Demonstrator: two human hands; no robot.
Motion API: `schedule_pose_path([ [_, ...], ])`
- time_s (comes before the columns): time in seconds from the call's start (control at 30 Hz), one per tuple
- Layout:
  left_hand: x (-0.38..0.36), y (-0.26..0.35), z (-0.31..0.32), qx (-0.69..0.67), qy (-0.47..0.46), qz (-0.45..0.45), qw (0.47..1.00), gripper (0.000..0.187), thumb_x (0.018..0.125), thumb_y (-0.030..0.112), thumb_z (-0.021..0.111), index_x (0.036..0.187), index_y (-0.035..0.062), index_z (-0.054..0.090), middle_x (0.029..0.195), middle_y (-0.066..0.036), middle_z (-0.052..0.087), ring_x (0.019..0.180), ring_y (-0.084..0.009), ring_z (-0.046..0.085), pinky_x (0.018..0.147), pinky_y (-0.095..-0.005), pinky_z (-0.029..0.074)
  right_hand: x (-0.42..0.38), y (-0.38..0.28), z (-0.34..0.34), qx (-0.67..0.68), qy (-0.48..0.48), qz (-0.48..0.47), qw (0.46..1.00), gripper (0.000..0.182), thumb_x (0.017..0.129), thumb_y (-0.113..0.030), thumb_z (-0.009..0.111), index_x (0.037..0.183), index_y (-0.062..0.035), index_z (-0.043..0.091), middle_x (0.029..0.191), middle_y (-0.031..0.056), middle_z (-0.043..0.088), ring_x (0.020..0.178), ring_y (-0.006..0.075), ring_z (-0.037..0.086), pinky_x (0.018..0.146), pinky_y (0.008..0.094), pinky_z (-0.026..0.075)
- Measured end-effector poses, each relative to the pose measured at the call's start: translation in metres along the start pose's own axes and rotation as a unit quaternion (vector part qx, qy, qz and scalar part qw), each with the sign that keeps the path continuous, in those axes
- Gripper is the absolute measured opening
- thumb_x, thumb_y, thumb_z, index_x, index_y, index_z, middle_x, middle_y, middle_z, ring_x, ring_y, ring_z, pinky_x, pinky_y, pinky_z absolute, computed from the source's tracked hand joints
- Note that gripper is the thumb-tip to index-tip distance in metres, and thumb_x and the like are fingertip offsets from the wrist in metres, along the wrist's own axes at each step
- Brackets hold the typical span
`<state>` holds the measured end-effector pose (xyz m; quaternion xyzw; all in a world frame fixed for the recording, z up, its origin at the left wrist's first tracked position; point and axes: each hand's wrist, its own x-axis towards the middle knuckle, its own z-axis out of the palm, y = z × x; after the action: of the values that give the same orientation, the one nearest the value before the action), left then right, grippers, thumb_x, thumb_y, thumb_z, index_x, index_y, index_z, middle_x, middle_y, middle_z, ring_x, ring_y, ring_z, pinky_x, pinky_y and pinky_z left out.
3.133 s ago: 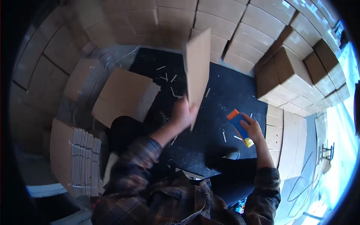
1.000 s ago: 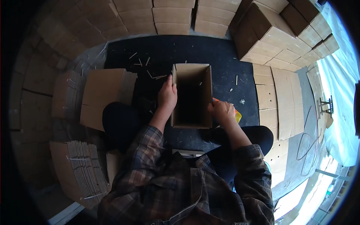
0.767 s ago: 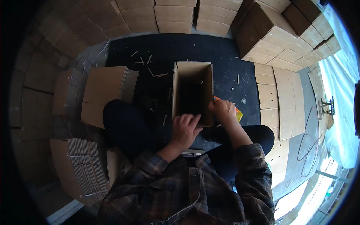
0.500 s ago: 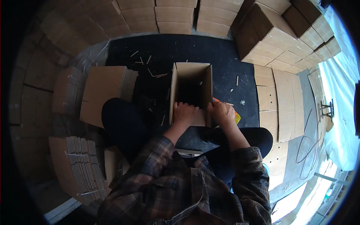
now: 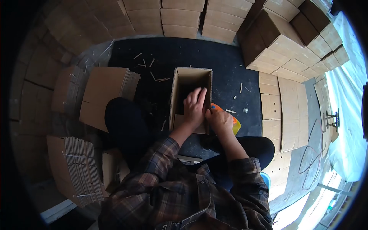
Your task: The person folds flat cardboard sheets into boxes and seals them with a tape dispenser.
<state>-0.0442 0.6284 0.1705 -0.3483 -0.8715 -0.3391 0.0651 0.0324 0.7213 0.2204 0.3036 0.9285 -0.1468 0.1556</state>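
Observation:
An open-topped cardboard box (image 5: pixel 178 82) stands on the dark floor in front of me, its inside in deep shadow. Over the near right part of its opening is my left hand (image 5: pixel 194 109), fingers stretched out and pointing toward the far right. My right hand (image 5: pixel 221 120) is closed on the box's right wall near the close corner, with the thumb at the edge. Beside that hand, partly covered by it, lies an orange and yellow object (image 5: pixel 236 127) whose kind I cannot make out.
Bundled flat cardboard (image 5: pixel 101 96) and a tied stack (image 5: pixel 78 165) lie to the left. Cardboard boxes (image 5: pixel 180 19) line the far side. Flat sheets (image 5: pixel 293 111) cover the right floor. Cardboard scraps (image 5: pixel 155 78) are scattered on the dark mat (image 5: pixel 153 48).
My left hand has left the box's near edge and moved up and right over the opening, its fingers straightening. The box and my right hand appear slightly further left.

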Motion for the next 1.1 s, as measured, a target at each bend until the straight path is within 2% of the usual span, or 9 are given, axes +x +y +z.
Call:
schedule_pose_path([
  [0.2, 0.084, -0.023, -0.009, 0.077, -0.039, -0.001, 0.996, 0.074, 0.078, 0.018, 0.072, 0.142, 0.0109, 0.036, 0.148, -0.006, 0.034, 0.140, -0.0301, 0.025, 0.109, -0.0511, 0.024, 0.002, -0.002, -0.002, -0.019, -0.010, 0.011, 1.000, 0.041, 0.091, -0.046, 0.045, 0.097, -0.0155, 0.072, 0.088, 0.0138, 0.071, 0.086, 0.0295, 0.070, 0.078, 0.0417, 0.055],
  [0.47, 0.001, -0.037, 0.025, 0.124, -0.147, -0.067, 0.979, 0.065, 0.086, 0.023, 0.063, 0.144, 0.0113, 0.035, 0.154, -0.003, 0.022, 0.144, -0.0284, 0.018, 0.110, -0.0562, 0.025, -0.001, 0.000, -0.002, -0.021, -0.013, 0.004, 1.000, 0.039, 0.091, -0.046, 0.046, 0.095, -0.0173, 0.072, 0.085, 0.0128, 0.071, 0.083, 0.0289, 0.070, 0.075, 0.0414, 0.055],
  [0.67, 0.007, -0.073, 0.094, -0.081, -0.018, -0.092, 0.992, 0.051, 0.093, 0.036, 0.051, 0.136, 0.0093, 0.047, 0.145, -0.010, 0.038, 0.141, -0.0337, 0.021, 0.105, -0.0569, 0.029, 0.004, -0.009, -0.009, -0.030, -0.033, -0.006, 0.999, 0.043, 0.094, -0.047, 0.040, 0.101, -0.0180, 0.071, 0.087, 0.0139, 0.070, 0.086, 0.0289, 0.069, 0.079, 0.0410, 0.054],
  [0.73, 0.044, -0.035, 0.030, -0.184, -0.261, -0.116, 0.941, 0.051, 0.094, 0.044, 0.048, 0.129, 0.0076, 0.055, 0.136, -0.016, 0.049, 0.136, -0.0348, 0.032, 0.103, -0.0503, 0.034, 0.006, -0.010, -0.008, -0.048, -0.048, -0.002, 0.998, 0.043, 0.093, -0.047, 0.040, 0.102, -0.0181, 0.071, 0.089, 0.0138, 0.070, 0.087, 0.0291, 0.069, 0.080, 0.0413, 0.053],
  [0.77, 0.042, -0.011, 0.019, -0.336, -0.169, -0.179, 0.909, 0.048, 0.094, 0.041, 0.052, 0.126, 0.0061, 0.058, 0.121, -0.015, 0.060, 0.121, -0.0315, 0.051, 0.099, -0.0413, 0.040, 0.005, -0.010, -0.005, -0.050, -0.049, -0.003, 0.998, 0.043, 0.093, -0.047, 0.040, 0.102, -0.0181, 0.071, 0.089, 0.0138, 0.070, 0.087, 0.0291, 0.069, 0.080, 0.0413, 0.053],
  [0.9, 0.037, -0.001, 0.013, -0.472, -0.128, -0.260, 0.833, 0.039, 0.092, 0.030, 0.056, 0.119, 0.0028, 0.060, 0.097, -0.010, 0.066, 0.095, -0.0225, 0.063, 0.087, -0.0325, 0.048, 0.005, -0.008, -0.008, -0.043, -0.018, -0.030, 0.998, 0.045, 0.091, -0.050, 0.047, 0.089, -0.0123, 0.072, 0.085, 0.0123, 0.071, 0.083, 0.0270, 0.070, 0.072, 0.0406, 0.054],
  [1.0, 0.030, -0.024, 0.015, -0.515, -0.182, -0.316, 0.776, 0.044, 0.094, 0.033, 0.054, 0.123, -0.0006, 0.056, 0.110, -0.011, 0.063, 0.096, -0.0197, 0.062, 0.085, -0.0326, 0.048, 0.001, -0.005, -0.034, -0.018, -0.034, -0.052, 0.998, 0.047, 0.089, -0.055, 0.049, 0.089, -0.0136, 0.072, 0.087, 0.0111, 0.071, 0.086, 0.0276, 0.069, 0.074, 0.0398, 0.053],
  [1.03, 0.019, -0.035, 0.011, -0.647, -0.140, -0.377, 0.648, 0.039, 0.094, 0.029, 0.052, 0.120, -0.0001, 0.057, 0.107, -0.011, 0.063, 0.095, -0.0182, 0.063, 0.082, -0.0325, 0.050, 0.004, -0.001, -0.044, 0.009, -0.040, -0.063, 0.997, 0.048, 0.088, -0.057, 0.051, 0.090, -0.0143, 0.072, 0.088, 0.0103, 0.071, 0.087, 0.0279, 0.069, 0.076, 0.0395, 0.052],
  [1.1, 0.015, -0.038, 0.018, -0.653, -0.128, -0.407, 0.626, 0.036, 0.094, 0.027, 0.052, 0.118, 0.0001, 0.057, 0.106, -0.010, 0.063, 0.095, -0.0182, 0.063, 0.082, -0.0331, 0.051, 0.028, 0.008, -0.046, 0.033, -0.075, -0.018, 0.996, 0.046, 0.088, -0.060, 0.052, 0.099, -0.0206, 0.074, 0.091, 0.0104, 0.071, 0.091, 0.0278, 0.068, 0.084, 0.0385, 0.051],
])
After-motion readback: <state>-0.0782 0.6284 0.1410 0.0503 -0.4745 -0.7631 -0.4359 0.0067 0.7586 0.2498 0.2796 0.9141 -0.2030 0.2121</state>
